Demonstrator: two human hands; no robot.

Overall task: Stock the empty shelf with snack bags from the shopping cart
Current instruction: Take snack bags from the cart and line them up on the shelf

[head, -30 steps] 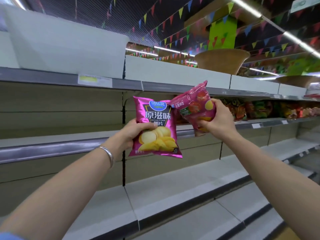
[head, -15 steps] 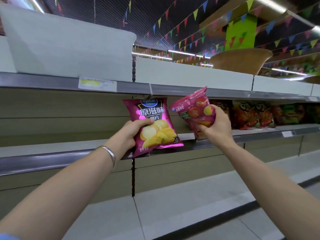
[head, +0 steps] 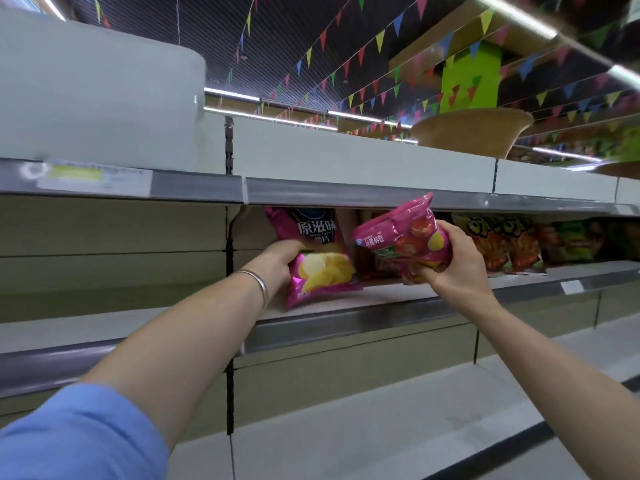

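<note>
Left hand (head: 280,261): grip closed round the left edge of the purple chip bag (head: 320,261), thumb on its front. Bag stands tilted on the middle shelf (head: 374,308), bottom corner at the front edge, near the shelf's left end; its top is hidden behind the rail of the shelf above (head: 363,194).

Right hand (head: 453,265): grip wrapped round the lower end of the pink tomato bag (head: 403,237), held tilted above the shelf, apart from the purple bag. Fingertips hidden behind the bag.

Orange snack bags (head: 502,244) further right along the shelf; print blurred.
</note>
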